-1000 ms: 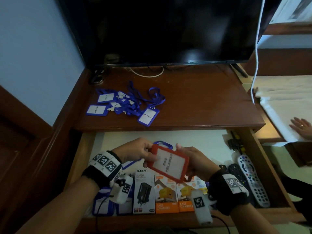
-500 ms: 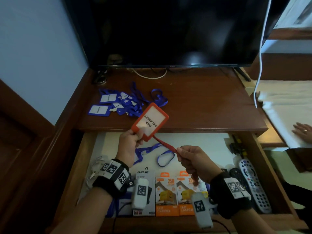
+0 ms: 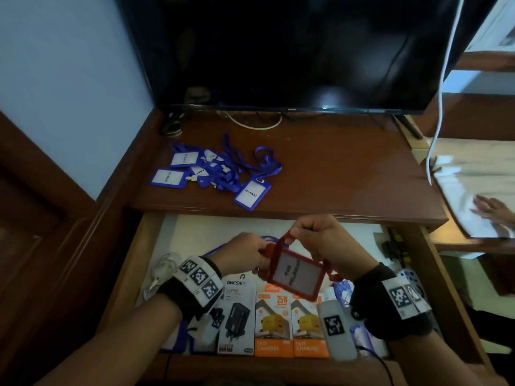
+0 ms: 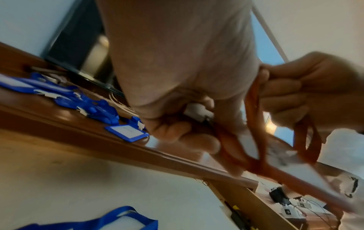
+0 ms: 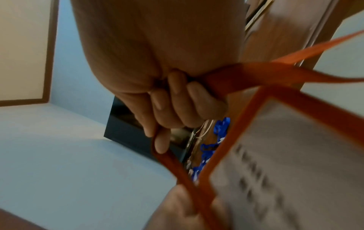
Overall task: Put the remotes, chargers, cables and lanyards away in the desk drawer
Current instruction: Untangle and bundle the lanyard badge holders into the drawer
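Note:
Both hands hold a red lanyard above the open drawer (image 3: 145, 246). Its red badge holder (image 3: 296, 273) hangs between them, over the charger boxes (image 3: 274, 324). My left hand (image 3: 246, 254) pinches the white clip end and strap (image 4: 199, 113). My right hand (image 3: 315, 240) has its fingers curled round the red strap (image 5: 232, 77), looped over the card (image 5: 285, 163). A pile of blue lanyards (image 3: 220, 171) lies on the desk top, behind the drawer. Remotes (image 3: 409, 277) lie at the drawer's right end, partly hidden by my right wrist.
A dark TV (image 3: 292, 51) stands at the back of the desk (image 3: 348, 174). A white cable (image 3: 163, 270) and a blue lanyard (image 4: 110, 221) lie in the drawer's left part. Another person's hand (image 3: 490, 210) rests on white bedding at the right.
The red badge holder came down from above the desk edge to between my hands over the drawer. My right hand rose and now holds the strap looped over the card.

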The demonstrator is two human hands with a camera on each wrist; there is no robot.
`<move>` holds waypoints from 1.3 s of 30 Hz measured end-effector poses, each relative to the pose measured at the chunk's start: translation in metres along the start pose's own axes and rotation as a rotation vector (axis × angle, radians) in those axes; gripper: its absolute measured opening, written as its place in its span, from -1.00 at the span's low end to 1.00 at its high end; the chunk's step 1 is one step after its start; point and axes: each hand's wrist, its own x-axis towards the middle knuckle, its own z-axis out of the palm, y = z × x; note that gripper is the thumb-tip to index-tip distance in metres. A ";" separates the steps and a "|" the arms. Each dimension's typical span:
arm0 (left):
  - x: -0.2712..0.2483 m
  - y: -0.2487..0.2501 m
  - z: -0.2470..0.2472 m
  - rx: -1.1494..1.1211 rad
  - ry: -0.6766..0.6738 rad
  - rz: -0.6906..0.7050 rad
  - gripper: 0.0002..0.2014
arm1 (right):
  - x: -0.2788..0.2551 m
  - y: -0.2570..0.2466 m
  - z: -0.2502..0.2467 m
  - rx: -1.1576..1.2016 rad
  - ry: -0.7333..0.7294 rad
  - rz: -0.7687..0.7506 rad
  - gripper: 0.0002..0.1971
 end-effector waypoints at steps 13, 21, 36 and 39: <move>0.007 -0.009 0.005 -1.066 -0.001 0.156 -0.80 | 0.023 0.065 0.016 0.380 0.201 0.039 -0.68; 0.015 -0.011 0.009 -1.105 0.520 -0.006 -0.86 | 0.049 0.072 0.041 0.267 0.203 0.182 -0.62; 0.011 -0.025 0.019 0.012 0.640 -0.097 -0.77 | 0.033 0.028 0.032 -0.291 -0.102 -0.005 -0.82; -0.001 -0.032 0.020 0.099 0.379 -0.096 -0.81 | 0.035 0.028 0.025 -0.373 -0.173 -0.019 -0.78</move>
